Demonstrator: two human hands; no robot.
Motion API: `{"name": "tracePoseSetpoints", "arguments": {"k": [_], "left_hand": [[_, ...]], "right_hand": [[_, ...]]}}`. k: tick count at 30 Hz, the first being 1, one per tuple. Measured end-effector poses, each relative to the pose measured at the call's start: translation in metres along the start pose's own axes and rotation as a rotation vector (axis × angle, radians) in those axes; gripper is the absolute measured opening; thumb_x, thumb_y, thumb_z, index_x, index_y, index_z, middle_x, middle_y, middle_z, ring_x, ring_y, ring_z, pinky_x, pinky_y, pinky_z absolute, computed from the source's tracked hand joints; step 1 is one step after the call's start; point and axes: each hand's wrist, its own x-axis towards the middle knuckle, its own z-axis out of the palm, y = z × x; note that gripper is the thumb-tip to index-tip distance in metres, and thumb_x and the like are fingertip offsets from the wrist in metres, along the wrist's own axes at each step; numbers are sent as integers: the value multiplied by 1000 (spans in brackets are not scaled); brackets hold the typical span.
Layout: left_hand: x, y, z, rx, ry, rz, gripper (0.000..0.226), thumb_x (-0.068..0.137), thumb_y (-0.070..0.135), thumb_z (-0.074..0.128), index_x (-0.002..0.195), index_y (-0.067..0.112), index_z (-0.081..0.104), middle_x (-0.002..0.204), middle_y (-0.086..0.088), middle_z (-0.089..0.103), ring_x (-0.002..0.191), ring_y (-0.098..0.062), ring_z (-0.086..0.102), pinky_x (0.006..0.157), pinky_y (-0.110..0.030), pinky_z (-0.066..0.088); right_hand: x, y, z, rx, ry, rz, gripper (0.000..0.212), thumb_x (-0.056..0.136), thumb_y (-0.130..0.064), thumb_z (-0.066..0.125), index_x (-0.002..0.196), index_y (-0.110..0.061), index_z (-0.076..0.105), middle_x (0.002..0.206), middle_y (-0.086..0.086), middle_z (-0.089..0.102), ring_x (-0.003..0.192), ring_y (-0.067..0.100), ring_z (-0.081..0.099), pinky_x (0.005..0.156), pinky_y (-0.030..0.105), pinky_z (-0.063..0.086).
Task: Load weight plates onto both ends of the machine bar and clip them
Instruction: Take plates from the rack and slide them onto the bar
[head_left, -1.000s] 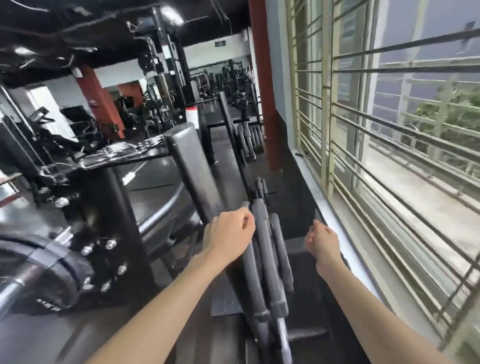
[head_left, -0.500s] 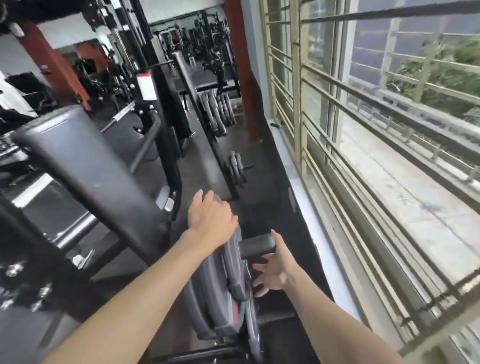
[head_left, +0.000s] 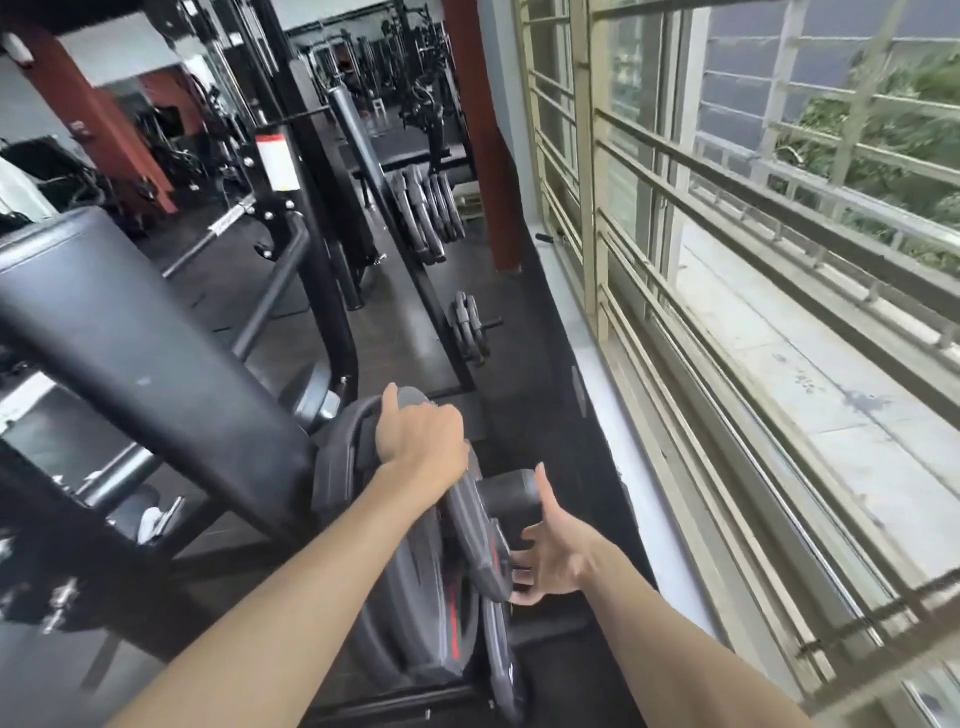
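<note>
Several black weight plates (head_left: 415, 597) with red lettering stand on edge on a thick black peg (head_left: 511, 499) low in the middle of the view. My left hand (head_left: 421, 431) grips the top rim of the outer plates, fingers curled over the edge. My right hand (head_left: 550, 561) is spread open beside the peg, its fingertips touching the lower face of the outermost plate (head_left: 478, 551). The peg's end sticks out past the plates toward the window.
A black padded machine arm (head_left: 130, 332) slants across the left. Further plates hang on a rack (head_left: 426, 213) and a small stack (head_left: 470, 327) sits along the floor rail ahead. A barred window (head_left: 727, 260) and sill run down the right side.
My view has swung down and closer to the plates. My left hand has curled over the plates' top rim. My right hand, open, has moved to the outermost plate beside the peg.
</note>
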Motion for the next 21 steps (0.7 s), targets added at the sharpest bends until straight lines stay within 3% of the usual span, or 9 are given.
{"name": "tracePoseSetpoints", "arguments": {"k": [2,4,6,8,13,15,18,19,21], "left_hand": [[2,13,-3,-110,9,-5,17,95,34,54,95,22,66,100,-6,75,105,-26,67,117,-44,21],[5,32,-8,-289,-3,-6,20,94,31,57,100,15,66,111,-14,72,109,-36,65,90,-39,42],[7,53,-12,-438,-8,28,19,95,27,58,101,10,63,116,-17,68,112,-41,62,77,-37,42],[6,69,-14,-530,-3,76,14,96,24,56,98,10,59,115,-16,67,110,-41,61,76,-38,43],[-3,71,-26,-741,-46,84,43,97,28,56,137,13,55,140,-11,55,127,-37,53,102,-41,41],[-9,60,-38,-845,-82,69,41,93,25,58,133,14,58,140,-12,56,127,-37,54,106,-41,43],[-21,36,-57,-988,-41,-10,43,89,28,60,130,16,62,133,-9,63,123,-34,57,103,-41,46],[-25,25,-63,-1016,-7,-39,43,90,32,61,130,17,63,131,-8,65,122,-32,58,102,-39,47],[-39,-1,-70,-1097,76,-103,39,94,41,61,122,15,65,122,-7,69,115,-28,61,94,-35,48]], "right_hand": [[-4,-6,-3,-82,47,-3,141,47,-95,58,151,-6,27,126,17,52,104,34,53,92,54,46],[-8,-11,-6,-161,88,-22,139,46,-93,62,148,-2,36,141,18,49,115,37,55,92,56,50],[-14,-13,-13,-191,145,-49,137,50,-93,62,151,-3,34,153,17,42,132,36,49,105,53,45],[-24,-13,-23,-140,176,-101,130,55,-92,59,147,-2,41,149,15,49,136,32,48,114,48,39],[-57,-29,-56,32,331,-414,92,75,-84,54,123,-7,66,120,16,72,112,33,67,106,48,48],[-71,-40,-54,115,420,-523,66,83,-66,64,115,-9,70,99,7,79,88,23,74,83,36,58],[-90,-55,-35,147,423,-669,35,85,-50,73,90,-15,71,59,-6,73,44,10,67,43,18,48],[-97,-60,-25,124,404,-689,35,84,-48,74,85,-14,70,56,-4,71,42,12,65,42,18,48],[-112,-66,0,31,376,-727,42,80,-50,78,90,-11,71,68,3,71,56,20,67,59,29,55]]}}
